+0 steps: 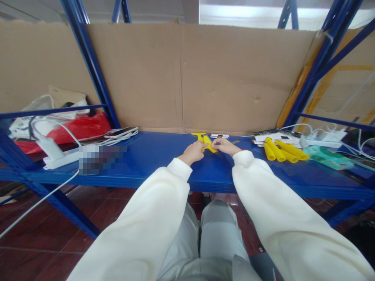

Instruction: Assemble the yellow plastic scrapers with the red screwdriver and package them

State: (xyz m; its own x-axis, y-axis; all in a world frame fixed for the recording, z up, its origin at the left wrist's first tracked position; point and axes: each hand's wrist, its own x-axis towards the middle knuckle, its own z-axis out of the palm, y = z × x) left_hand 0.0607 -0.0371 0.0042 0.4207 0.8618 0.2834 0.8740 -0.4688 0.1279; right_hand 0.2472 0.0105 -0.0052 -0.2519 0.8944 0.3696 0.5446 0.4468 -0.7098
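My left hand is closed around a yellow plastic tool on the blue shelf. Part of the tool shows past its fingers, and a bit of yellow shows below the palm. Beyond the knuckles is a T-shaped yellow end; whether it belongs to the same piece I cannot tell. My right hand has its thumb and fingers pinched together at the tool's right edge. What lies in that pinch is too small to make out. Just behind it is a small white-and-black item. A thin grey strip lies beside the right wrist.
Several yellow tubes lie to the right, by stacked black-and-white boxes and a green packet. On the left are a white power strip, cables and a red bag. Cardboard walls the back between blue posts.
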